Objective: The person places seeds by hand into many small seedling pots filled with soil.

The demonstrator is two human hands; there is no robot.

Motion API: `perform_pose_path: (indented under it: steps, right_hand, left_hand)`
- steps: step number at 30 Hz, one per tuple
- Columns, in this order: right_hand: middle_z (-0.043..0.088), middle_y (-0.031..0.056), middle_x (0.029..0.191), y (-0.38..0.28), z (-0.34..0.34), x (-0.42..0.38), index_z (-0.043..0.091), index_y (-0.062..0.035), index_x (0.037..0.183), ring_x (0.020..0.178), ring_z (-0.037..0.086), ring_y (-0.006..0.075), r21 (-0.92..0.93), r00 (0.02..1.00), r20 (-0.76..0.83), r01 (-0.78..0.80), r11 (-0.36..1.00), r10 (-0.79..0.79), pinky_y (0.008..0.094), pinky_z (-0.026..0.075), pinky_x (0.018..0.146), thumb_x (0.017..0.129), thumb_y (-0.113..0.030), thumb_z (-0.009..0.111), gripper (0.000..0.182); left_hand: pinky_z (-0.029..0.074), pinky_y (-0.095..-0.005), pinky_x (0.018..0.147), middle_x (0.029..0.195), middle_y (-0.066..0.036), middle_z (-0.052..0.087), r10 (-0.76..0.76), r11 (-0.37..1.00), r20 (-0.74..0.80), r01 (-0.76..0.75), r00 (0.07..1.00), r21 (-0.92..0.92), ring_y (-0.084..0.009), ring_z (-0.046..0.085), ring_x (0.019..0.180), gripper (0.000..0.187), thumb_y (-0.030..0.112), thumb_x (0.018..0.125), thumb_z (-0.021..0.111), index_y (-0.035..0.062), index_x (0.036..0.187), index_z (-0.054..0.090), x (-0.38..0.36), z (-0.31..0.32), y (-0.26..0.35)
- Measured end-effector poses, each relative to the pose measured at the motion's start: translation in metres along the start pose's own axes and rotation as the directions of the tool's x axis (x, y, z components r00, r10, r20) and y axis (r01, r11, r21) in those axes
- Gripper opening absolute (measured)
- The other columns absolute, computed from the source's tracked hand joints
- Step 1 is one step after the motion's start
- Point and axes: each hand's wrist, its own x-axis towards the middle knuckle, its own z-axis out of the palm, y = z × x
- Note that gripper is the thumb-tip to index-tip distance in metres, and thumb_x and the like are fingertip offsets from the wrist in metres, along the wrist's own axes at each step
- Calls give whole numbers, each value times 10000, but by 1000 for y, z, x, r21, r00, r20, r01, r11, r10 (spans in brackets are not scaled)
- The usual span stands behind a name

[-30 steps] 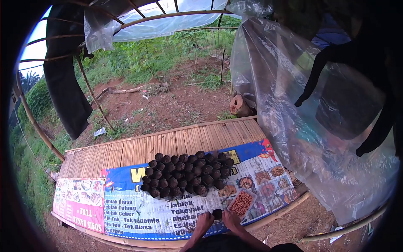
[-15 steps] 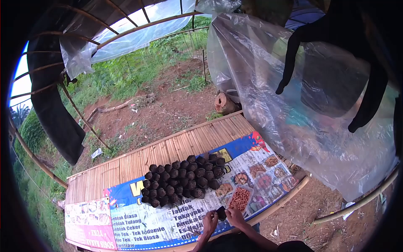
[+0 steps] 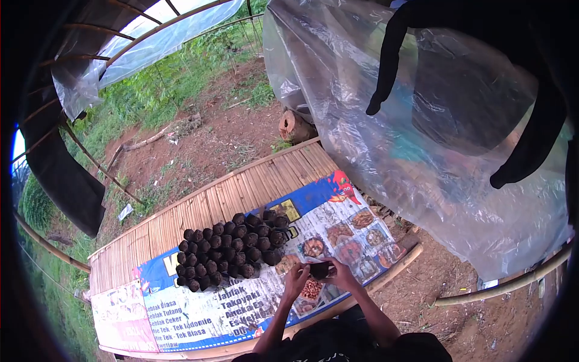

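Both my hands grip a small black seedling bag [image 3: 318, 269], held mouth-up over the table. My left hand [image 3: 296, 280] pinches its left side, and my right hand [image 3: 341, 275] has its fingers closed on the right side. Just below the bag, partly hidden by my hands and forearms, is a clear plastic tub [image 3: 306, 306] holding reddish-brown seeds [image 3: 311, 289]. To the left, many black seedling bags filled with dark soil [image 3: 232, 244] stand packed upright in rows.
A printed food banner [image 3: 199, 311] covers most of the bamboo-slat table [image 3: 205, 214]. Clear plastic sheeting [image 3: 362, 151] hangs at the right, with a dark garment [image 3: 476, 90] in front. A cut log [image 3: 295, 127] lies beyond the far edge, and a bamboo pole [image 3: 476, 297] runs at lower right.
My hands have lifted the black bag away from me, from beside the seed tub to above it, and turned its mouth upward. The whole view has shifted, moving the table left.
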Motion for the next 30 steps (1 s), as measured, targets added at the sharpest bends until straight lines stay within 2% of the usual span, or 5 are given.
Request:
perform_pose_path:
  steps: [5, 10, 12, 14, 30]
  right_hand:
    - [681, 96, 1062, 24, -45, 27, 545, -49, 1257, 967, 680, 181, -34, 999, -39, -23, 999, 22, 324, 559, 843, 671, -146, 884, 684]
    - [681, 87, 1061, 55, -84, 68, 535, -40, 1247, 938, 669, 142, -54, 995, -60, -86, 995, 83, 305, 553, 843, 700, -73, 846, 630]
    - [683, 84, 1057, 74, -99, 93, 536, -28, 1232, 932, 665, 132, -59, 995, -73, -74, 996, 69, 296, 550, 838, 698, -68, 844, 618]
    - [687, 82, 1038, 87, -110, 120, 547, -25, 1224, 923, 665, 130, 122, 1000, -7, -26, 992, 27, 291, 553, 826, 676, -79, 858, 632]
    - [649, 117, 1091, 120, -155, 311, 516, -34, 1258, 931, 683, 190, 56, 995, -99, -7, 998, 13, 307, 585, 763, 659, 19, 800, 665]
  left_hand:
    - [504, -361, 937, 1175, -123, 604, 38, 996, 84, -31, 996, -83, -222, 583, 1146, 510, 184, 824, 796, 16, 1217, 517, 27, 49, 30]
    - [511, -352, 930, 1205, -114, 608, 85, 984, 98, -69, 991, -162, -220, 593, 1139, 696, 60, 698, 859, 42, 1301, 512, 77, 82, -12]
    - [478, -381, 1002, 1258, -99, 575, -40, 999, 84, 39, 996, 22, -239, 551, 1214, 669, -6, 710, 825, 49, 1309, 534, 108, 94, -14]
    - [482, -373, 995, 1241, -100, 594, -14, 999, 78, 10, 997, 53, -230, 576, 1175, 651, -11, 718, 812, 46, 1306, 538, 133, 96, -23]
    - [583, -317, 734, 1187, -135, 669, 155, 968, -31, -146, 987, 203, -218, 718, 881, 587, -30, 700, 771, 30, 1252, 580, 325, 103, -31]
